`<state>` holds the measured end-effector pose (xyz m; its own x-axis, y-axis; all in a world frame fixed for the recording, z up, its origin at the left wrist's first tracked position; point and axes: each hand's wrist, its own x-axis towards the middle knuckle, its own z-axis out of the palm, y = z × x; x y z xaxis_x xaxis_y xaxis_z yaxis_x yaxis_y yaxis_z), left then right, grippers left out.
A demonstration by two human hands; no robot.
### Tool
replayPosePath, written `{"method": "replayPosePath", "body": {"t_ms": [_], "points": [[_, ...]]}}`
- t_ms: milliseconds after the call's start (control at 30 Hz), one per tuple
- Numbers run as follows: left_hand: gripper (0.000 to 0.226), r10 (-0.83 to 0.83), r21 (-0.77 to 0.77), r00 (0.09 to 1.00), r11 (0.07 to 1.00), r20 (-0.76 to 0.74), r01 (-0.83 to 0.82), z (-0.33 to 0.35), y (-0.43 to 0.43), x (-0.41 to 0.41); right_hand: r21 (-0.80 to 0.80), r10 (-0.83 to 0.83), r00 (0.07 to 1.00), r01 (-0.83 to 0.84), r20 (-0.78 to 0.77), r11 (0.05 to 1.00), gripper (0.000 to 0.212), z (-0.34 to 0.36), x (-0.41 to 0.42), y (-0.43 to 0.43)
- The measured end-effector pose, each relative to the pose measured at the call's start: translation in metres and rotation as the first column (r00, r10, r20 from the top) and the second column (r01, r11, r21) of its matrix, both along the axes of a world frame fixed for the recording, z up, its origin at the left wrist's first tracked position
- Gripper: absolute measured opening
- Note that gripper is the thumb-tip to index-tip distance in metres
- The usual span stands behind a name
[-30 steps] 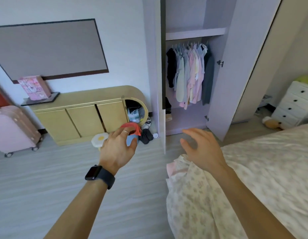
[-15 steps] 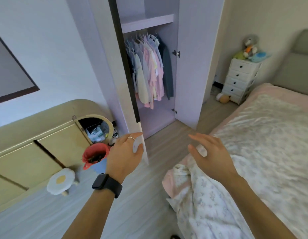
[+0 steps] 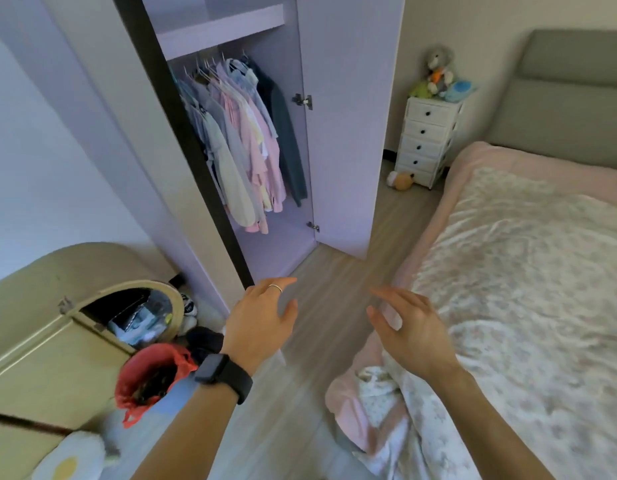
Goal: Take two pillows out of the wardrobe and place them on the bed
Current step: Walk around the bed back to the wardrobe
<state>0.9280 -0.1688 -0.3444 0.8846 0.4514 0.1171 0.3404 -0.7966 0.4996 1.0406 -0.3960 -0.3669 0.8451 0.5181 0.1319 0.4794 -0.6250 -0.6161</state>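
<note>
Left hand, right hand outstretched, fingers spread.

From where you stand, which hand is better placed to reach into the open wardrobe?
Left, probably. The left hand is open and empty, nearest the wardrobe opening. The right hand, also open and empty, hangs over the bed edge, farther from it. No pillows show inside.

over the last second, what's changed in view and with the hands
The view swung right and closer: the wardrobe interior, white drawers and bed headboard came in. Both hands, left and right, stayed open and empty, held out in front. No pillow visible.
</note>
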Motion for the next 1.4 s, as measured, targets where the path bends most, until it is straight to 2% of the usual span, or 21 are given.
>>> {"method": "replayPosePath", "body": {"t_ms": [167, 467, 667, 767, 1067, 1400], "points": [[0.039, -0.149, 0.021, 0.989, 0.989, -0.014, 0.149, -0.007, 0.044, 0.059, 0.019, -0.08, 0.997, 0.079, 0.013, 0.997, 0.034, -0.008, 0.025, 0.048], [0.042, -0.424, 0.056, 0.9, 0.901, -0.104, 0.431, -0.019, 0.089, 0.19, -0.028, -0.362, 0.929, 0.361, -0.069, 0.932, 0.039, -0.02, 0.067, 0.099], [0.042, -0.525, -0.019, 0.838, 0.849, -0.149, 0.528, -0.039, 0.087, 0.279, -0.035, -0.494, 0.868, 0.493, -0.038, 0.869, 0.039, -0.025, 0.116, 0.101], [0.042, -0.563, -0.023, 0.807, 0.822, -0.177, 0.569, -0.051, 0.08, 0.332, -0.046, -0.549, 0.832, 0.547, -0.076, 0.836, 0.041, -0.031, 0.155, 0.1], [0.04, -0.469, -0.036, 0.876, 0.883, -0.111, 0.468, -0.042, 0.085, 0.506, -0.026, -0.557, 0.828, 0.557, -0.066, 0.83, 0.038, -0.02, 0.346, 0.094], [0.037, -0.496, -0.043, 0.868, 0.868, -0.013, 0.495, -0.008, 0.071, 0.692, 0.001, -0.572, 0.82, 0.572, -0.009, 0.821, 0.038, 0.009, 0.534, 0.077]]}}
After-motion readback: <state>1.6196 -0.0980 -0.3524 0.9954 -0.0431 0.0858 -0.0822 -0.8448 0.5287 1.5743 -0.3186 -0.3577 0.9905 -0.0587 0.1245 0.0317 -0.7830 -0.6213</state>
